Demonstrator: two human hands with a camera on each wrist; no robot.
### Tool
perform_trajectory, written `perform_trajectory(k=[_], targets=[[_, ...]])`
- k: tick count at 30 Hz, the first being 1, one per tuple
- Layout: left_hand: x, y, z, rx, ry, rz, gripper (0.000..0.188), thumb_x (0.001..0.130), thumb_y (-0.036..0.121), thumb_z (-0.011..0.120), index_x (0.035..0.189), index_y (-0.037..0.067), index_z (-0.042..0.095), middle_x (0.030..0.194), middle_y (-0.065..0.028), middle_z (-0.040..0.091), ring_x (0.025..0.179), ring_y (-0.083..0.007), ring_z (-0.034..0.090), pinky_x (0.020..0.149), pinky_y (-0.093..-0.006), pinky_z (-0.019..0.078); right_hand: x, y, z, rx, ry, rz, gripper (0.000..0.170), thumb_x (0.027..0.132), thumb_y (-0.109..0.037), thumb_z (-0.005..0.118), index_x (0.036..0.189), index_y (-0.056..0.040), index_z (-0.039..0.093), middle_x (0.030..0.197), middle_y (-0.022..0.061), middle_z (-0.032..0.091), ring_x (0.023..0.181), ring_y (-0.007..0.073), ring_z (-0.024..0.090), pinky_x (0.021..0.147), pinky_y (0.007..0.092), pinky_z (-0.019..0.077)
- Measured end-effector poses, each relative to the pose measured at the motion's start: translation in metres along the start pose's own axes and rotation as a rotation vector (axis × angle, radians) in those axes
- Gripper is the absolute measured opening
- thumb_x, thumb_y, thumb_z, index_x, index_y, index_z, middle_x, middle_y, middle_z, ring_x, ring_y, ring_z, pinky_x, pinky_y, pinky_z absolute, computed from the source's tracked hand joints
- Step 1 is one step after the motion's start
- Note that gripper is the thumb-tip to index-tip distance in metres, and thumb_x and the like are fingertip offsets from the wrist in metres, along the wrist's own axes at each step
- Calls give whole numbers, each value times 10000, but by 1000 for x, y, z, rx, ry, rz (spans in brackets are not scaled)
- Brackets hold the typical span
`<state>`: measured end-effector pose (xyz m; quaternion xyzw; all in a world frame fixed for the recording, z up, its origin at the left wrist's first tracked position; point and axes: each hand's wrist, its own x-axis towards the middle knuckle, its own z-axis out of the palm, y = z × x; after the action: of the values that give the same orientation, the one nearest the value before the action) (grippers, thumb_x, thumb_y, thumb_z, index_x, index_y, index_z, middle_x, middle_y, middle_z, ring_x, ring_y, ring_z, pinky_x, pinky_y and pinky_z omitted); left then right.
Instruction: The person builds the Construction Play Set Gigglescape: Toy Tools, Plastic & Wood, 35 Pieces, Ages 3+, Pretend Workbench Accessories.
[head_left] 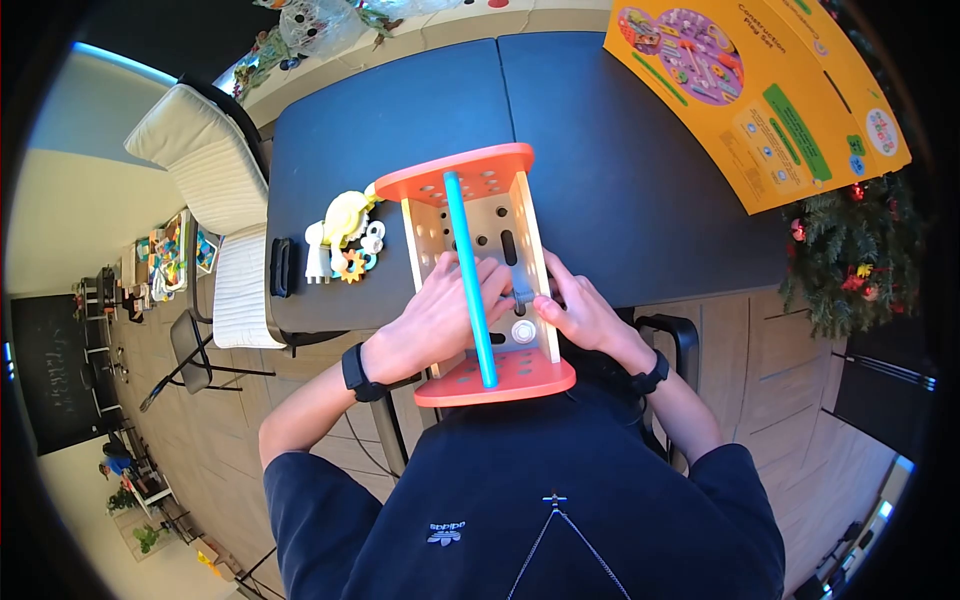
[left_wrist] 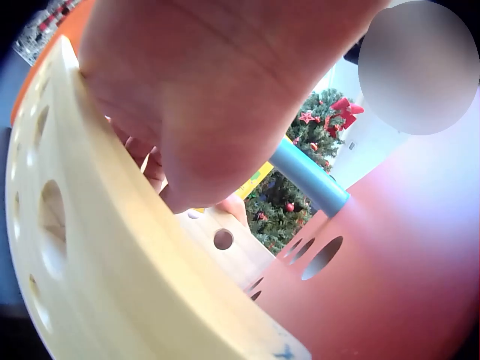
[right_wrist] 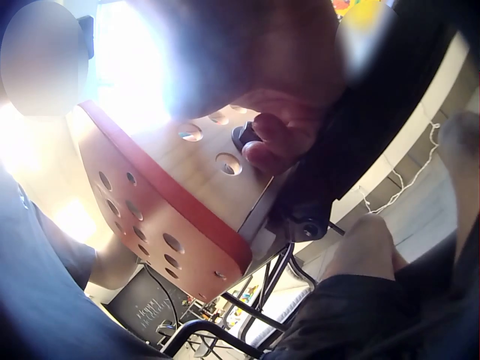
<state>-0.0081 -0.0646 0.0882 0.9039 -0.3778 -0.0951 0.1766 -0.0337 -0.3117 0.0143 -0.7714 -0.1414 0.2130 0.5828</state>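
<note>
A wooden toy box [head_left: 425, 225] with red end panels [head_left: 495, 380] and a blue rod [head_left: 470, 270] is held near the person's body. The left hand [head_left: 430, 315] reaches under the rod into the box, its fingers curled at a grey bolt [head_left: 522, 297] by the right side wall. In the left wrist view this hand [left_wrist: 195, 90] hides its fingertips beyond the near wooden wall [left_wrist: 112, 225]. From outside, the right hand [head_left: 585, 312] is at that right wall; in the right wrist view its fingertips [right_wrist: 266, 142] pinch a dark piece [right_wrist: 244, 136] against a hole.
Yellow and white toy parts [head_left: 345, 225] with an orange gear [head_left: 353, 265] lie on the dark table [head_left: 620, 150], left of the box. A black object [head_left: 283, 267] sits at the table's left edge. A yellow carton [head_left: 760, 90] stands at the back right, beside a decorated tree [head_left: 840, 270].
</note>
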Motion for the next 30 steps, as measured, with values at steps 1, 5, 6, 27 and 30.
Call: perform_trajectory(k=[1,5,6,27,30], targets=[[2,1,0,-13,8,-11,162,1002,214,722,1066,75,669,936,-66,625,967,-268,629,920,-453,464,0,-1,0,0,4,-5,954,997,-464,627,1724,-33,184,870,161,742,787,325,732,783,425,553],[2,-2,10,69,48,14,130,1001,184,709,1038,72,655,915,-73,611,936,-271,620,893,-451,465,1,7,3,1,13,-18,957,996,-469,629,1723,-31,186,872,158,743,781,322,729,774,422,549],[-1,-5,12,91,15,21,134,1002,187,708,1034,70,651,919,-74,615,937,-274,620,895,-453,465,2,10,4,3,13,-25,956,997,-470,629,1722,-30,188,870,156,742,779,322,727,772,422,548],[7,1,-4,-117,-35,-14,202,1019,215,697,1088,36,634,972,-121,640,935,-336,640,823,-466,510,2,9,4,27,14,-21,976,988,-496,625,1718,-14,193,874,167,751,785,320,731,778,425,553],[3,-9,9,-1,-45,28,265,997,228,727,1125,33,600,976,-137,645,928,-354,650,813,-476,512,2,7,4,35,10,-10,976,986,-498,624,1717,-11,199,848,159,737,770,312,720,772,426,547]])
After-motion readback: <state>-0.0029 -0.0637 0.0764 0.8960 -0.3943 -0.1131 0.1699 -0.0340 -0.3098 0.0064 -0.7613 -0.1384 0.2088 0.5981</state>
